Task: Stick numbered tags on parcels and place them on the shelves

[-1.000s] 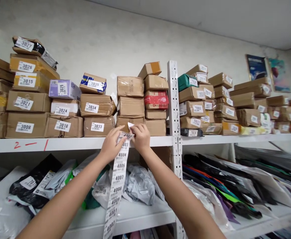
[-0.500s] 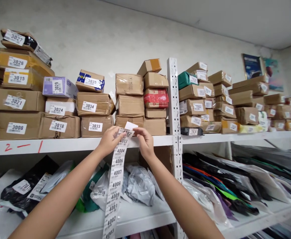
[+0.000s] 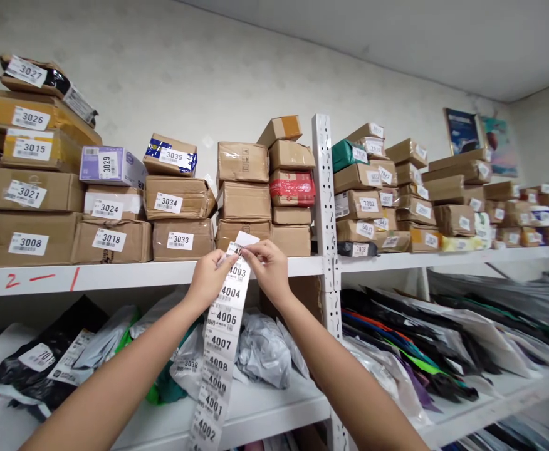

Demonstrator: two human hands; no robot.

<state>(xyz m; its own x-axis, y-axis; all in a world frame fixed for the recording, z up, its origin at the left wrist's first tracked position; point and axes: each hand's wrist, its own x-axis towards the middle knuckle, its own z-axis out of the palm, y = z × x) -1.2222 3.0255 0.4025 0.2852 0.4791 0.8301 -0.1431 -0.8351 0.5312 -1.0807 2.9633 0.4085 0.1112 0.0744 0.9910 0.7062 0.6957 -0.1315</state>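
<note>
A long strip of numbered labels hangs down in front of the shelf, with numbers such as 4003, 4004 and 4006 printed on it. My left hand pinches its upper left edge between thumb and fingers. On the other edge, near the top label, my right hand has thumb and fingertips closed, partly covering the 4002 number. A blank white end of the strip sticks up above the fingers. Behind my hands are unlabelled cardboard boxes stacked on the upper shelf.
Numbered boxes stand in stacks at the left. A perforated white post divides the shelving, with more labelled boxes beyond it. Plastic-wrapped parcels and a black bag lie on the lower shelf; flat mailers lean at right.
My right hand has moved slightly left and its fingers now close on the strip's top label, covering part of its number. The strip has shifted a little, and the view has turned slightly.
</note>
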